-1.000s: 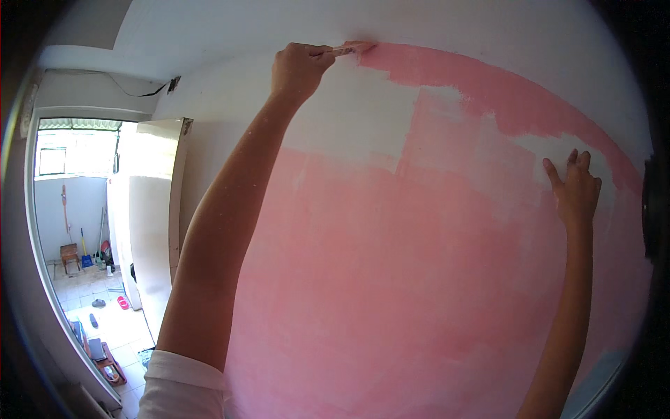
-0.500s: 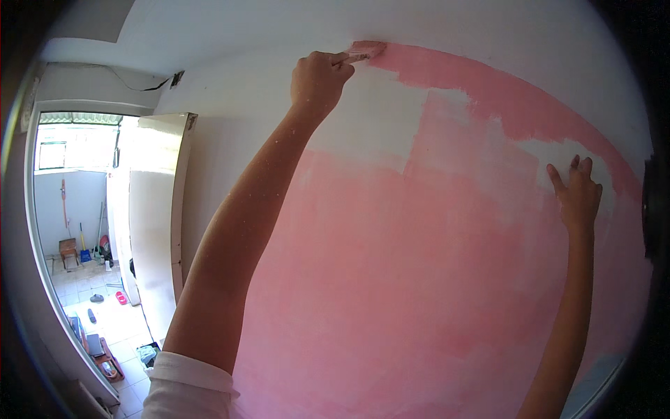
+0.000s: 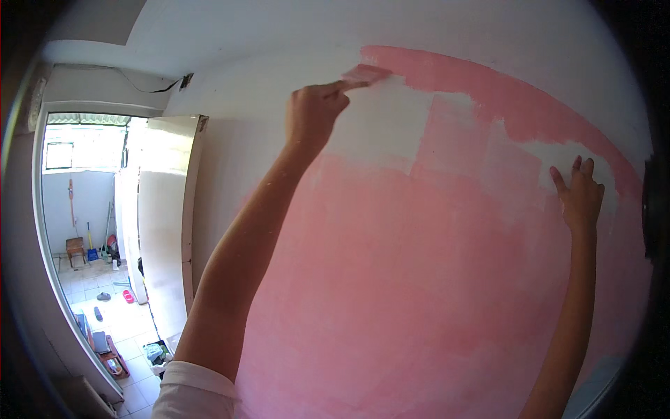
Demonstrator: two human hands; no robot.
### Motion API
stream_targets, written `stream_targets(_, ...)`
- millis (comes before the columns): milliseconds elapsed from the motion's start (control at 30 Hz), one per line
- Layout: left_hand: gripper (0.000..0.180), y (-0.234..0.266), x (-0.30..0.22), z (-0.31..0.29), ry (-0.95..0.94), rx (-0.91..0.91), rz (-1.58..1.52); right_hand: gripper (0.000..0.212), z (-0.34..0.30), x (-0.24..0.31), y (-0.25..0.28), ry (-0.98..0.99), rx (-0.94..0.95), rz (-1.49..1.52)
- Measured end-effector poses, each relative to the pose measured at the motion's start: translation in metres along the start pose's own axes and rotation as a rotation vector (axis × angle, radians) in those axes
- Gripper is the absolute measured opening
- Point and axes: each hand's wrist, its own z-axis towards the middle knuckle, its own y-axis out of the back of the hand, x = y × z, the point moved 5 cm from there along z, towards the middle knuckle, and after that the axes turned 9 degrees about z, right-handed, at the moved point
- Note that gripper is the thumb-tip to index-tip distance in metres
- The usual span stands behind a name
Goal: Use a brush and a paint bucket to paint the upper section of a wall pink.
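Note:
My left hand (image 3: pixel 312 115) is raised high and closed around the handle of a flat paintbrush (image 3: pixel 367 74). Its pink-coated head is at the left end of a darker pink band (image 3: pixel 481 80) painted along the top of the wall. Whether the bristles touch the wall is hard to tell. On the right, my right hand (image 3: pixel 581 194) is held up at an unpainted white patch with fingers spread and nothing in it; the fingertips seem to rest on the wall. Below and between the hands, the wall (image 3: pixel 412 279) is pink, with a bare white patch (image 3: pixel 384 122) under the brush.
An open white door (image 3: pixel 166 216) stands at the left beside a bright doorway. Through it are a brown stool (image 3: pixel 75 249), a blue dustpan (image 3: pixel 92 254), pink slippers (image 3: pixel 128 297) and a bag-filled box (image 3: pixel 155 351) on tiles. A dark cable (image 3: pixel 164 89) hangs above the doorway.
My left hand and the paintbrush have moved down slightly, off the band's upper edge. My right hand keeps its place. The view has shifted a little.

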Motion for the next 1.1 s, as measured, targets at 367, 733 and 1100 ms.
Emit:
stream_targets(367,0.029,-0.018,0.001,0.009,0.144,-0.133,-0.005,0.071,0.002,0.003,-0.007,0.052,-0.043,-0.038)
stream_targets(733,0.028,0.000,0.002,0.001,0.043,0.086,0.107,0.074,0.002,0.000,-0.005,0.020,0.017,-0.019)
stream_targets(1100,0.029,-0.035,0.001,-0.004,0.022,-0.171,0.223,0.074,0.003,0.003,-0.004,0.021,0.004,0.008)
